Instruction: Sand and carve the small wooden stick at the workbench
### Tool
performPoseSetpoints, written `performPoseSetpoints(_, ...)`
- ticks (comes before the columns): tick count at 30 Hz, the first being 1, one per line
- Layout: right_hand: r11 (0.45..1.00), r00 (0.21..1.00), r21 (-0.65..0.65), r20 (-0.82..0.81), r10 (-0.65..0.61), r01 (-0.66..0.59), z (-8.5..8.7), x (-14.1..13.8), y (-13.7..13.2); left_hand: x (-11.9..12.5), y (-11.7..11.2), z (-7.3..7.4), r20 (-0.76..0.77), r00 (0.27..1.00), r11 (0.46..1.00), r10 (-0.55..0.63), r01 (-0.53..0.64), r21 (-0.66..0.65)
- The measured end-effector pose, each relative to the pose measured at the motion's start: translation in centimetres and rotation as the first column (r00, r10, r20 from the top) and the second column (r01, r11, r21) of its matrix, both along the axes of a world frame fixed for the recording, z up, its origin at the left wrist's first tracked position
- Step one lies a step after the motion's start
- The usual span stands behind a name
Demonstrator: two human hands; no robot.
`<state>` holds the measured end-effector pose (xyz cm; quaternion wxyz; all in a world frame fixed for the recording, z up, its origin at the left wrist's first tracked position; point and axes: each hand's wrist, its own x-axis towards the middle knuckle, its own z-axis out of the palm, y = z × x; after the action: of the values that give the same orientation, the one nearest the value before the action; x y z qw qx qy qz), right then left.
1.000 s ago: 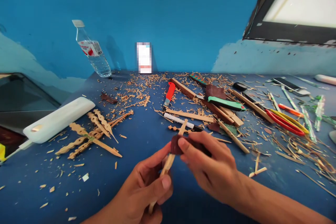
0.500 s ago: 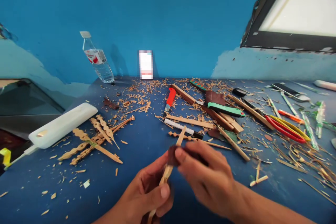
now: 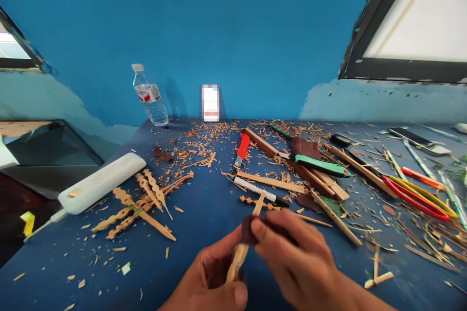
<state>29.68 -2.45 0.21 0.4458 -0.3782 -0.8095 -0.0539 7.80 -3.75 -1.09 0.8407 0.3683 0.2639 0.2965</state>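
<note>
In the head view, my left hand [image 3: 206, 277] is closed round a slim carved wooden stick [image 3: 239, 258], its thumb lying along the lower part. The stick tilts up and away from me, with notched edges near the grip and a plain flat upper end. My right hand [image 3: 301, 252] pinches a folded piece of dark brown sandpaper [image 3: 248, 231] against the middle of the stick. Just beyond the stick's tip lie a white marker [image 3: 255, 188] and another carved stick [image 3: 251, 201]. The left fingers behind the stick are mostly hidden.
Carved sticks [image 3: 144, 209] lie crossed at left beside a white power strip [image 3: 104, 182]. A red-handled cutter [image 3: 243, 148], a green utility knife [image 3: 321, 165], wood strips and red-and-yellow scissors [image 3: 419, 199] lie beyond and to the right. A water bottle [image 3: 151, 104] stands by the wall; shavings litter the table.
The view has shifted, so the table's things sit lower and farther right. My left hand appears lower, showing more of the stick above its thumb. The sandpaper remains pressed on the stick.
</note>
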Motion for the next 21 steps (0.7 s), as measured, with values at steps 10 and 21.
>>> performPoseSetpoints(10, 0.998, 0.997, 0.041, 0.071, -0.043, 0.04, 0.1, 0.2, 0.3, 0.1, 0.0, -0.9, 0.01, 1.0, 1.0, 0.013, -0.014, 0.015)
performPoseSetpoints(21, 0.997, 0.997, 0.006, -0.026, -0.079, 0.079, 0.3, 0.4, 0.4, -0.3, -0.5, -0.2, -0.083, 0.997, 0.999, -0.002, -0.002, -0.047)
